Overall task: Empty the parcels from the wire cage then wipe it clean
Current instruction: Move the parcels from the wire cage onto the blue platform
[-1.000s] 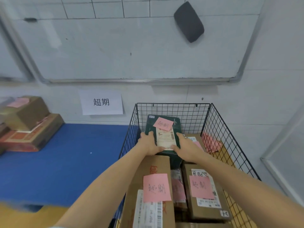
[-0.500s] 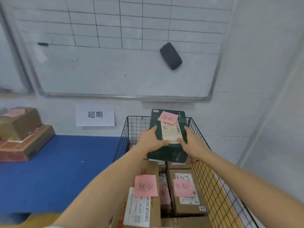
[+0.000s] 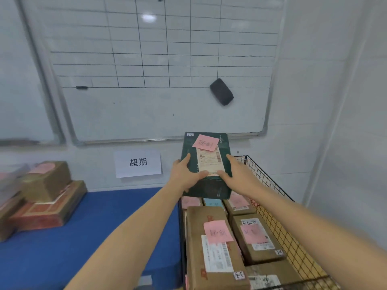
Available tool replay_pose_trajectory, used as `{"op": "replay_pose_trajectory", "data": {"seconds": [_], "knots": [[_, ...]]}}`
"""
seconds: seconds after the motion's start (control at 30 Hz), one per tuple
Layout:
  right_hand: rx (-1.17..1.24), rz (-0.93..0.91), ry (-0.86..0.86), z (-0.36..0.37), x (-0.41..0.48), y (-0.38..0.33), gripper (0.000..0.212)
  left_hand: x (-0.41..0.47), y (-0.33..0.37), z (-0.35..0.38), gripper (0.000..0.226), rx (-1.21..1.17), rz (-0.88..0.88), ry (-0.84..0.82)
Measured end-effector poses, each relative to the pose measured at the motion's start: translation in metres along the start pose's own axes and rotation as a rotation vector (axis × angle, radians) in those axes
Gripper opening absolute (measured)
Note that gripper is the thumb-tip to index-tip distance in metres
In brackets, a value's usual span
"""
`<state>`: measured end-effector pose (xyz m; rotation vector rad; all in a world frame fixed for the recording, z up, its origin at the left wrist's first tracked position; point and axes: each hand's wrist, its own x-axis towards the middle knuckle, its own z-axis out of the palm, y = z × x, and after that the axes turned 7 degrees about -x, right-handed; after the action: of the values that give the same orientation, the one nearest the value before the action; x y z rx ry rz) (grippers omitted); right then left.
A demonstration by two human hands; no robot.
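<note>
Novice: Hands are both working on this one, right?

Packer: Yes. The left hand point(image 3: 186, 174) and right hand point(image 3: 236, 176) are each gripping a side of the dark green parcel point(image 3: 209, 189), thumbs pressing on its top face, fingers wrapping its sides. It is hanging above the far end of the wire cage point(image 3: 270, 185), clear of the rim.

Novice: How should it be travelling?

Packer: I'm thinking level, swinging left toward the blue desk point(image 3: 104, 227). The pink note point(image 3: 206, 142) may be sticking only lightly, so I'd be avoiding any tilting or brushing.

Novice: Where is it going down?

Packer: Probably on bare blue. The stacked boxes point(image 3: 46, 195) are crowding the desk's left end, so I'd be aiming nearer the cage.

Novice: What is getting in the way?

Packer: The cage's left wall is standing between parcel and desk, so the box is needing height while crossing. Brown parcels point(image 3: 209, 258) are packing the cage below, so wiping is looking a long way off. The paper sign point(image 3: 138, 163), whiteboard point(image 3: 157, 111) and eraser point(image 3: 221, 92) are hanging on the wall behind, away from that path.
</note>
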<state>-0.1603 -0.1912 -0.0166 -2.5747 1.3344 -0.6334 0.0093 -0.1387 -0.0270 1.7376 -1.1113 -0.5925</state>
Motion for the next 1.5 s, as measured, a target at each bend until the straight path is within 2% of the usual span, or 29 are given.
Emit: {"op": "replay_pose_trajectory", "data": {"seconds": [0.2, 0.4, 0.57, 0.67, 0.8, 0.93, 1.03, 1.4, 1.5], "knots": [[0.034, -0.119, 0.058, 0.006, -0.002, -0.061, 0.057, -0.012, -0.019, -0.06, 0.099, 0.007, -0.005, 0.1], [-0.049, -0.242, 0.071, 0.008, 0.013, -0.108, 0.059, -0.013, -0.036, -0.111, 0.099, -0.048, -0.091, 0.194], [0.09, -0.226, -0.028, 0.02, 0.039, -0.138, 0.058, -0.005, -0.048, -0.145, 0.099, -0.072, -0.2, 0.226], [0.083, -0.265, -0.086, 0.038, 0.055, -0.156, 0.06, -0.004, -0.059, -0.159, 0.098, -0.068, -0.251, 0.246], [0.06, -0.315, -0.133, 0.068, 0.075, -0.174, 0.073, 0.001, -0.084, -0.173, 0.096, -0.081, -0.314, 0.27], [0.049, -0.359, -0.179, 0.098, 0.087, -0.191, 0.075, 0.005, -0.112, -0.185, 0.095, -0.072, -0.357, 0.294], [0.049, -0.361, -0.236, 0.123, 0.095, -0.2, 0.074, 0.012, -0.133, -0.194, 0.094, -0.063, -0.38, 0.283], [-0.023, -0.253, -0.24, 0.198, 0.12, -0.239, 0.077, 0.06, -0.204, -0.242, 0.098, -0.005, -0.372, 0.198], [-0.012, -0.229, -0.262, 0.215, 0.121, -0.251, 0.07, 0.069, -0.223, -0.254, 0.097, -0.02, -0.382, 0.183]]}}
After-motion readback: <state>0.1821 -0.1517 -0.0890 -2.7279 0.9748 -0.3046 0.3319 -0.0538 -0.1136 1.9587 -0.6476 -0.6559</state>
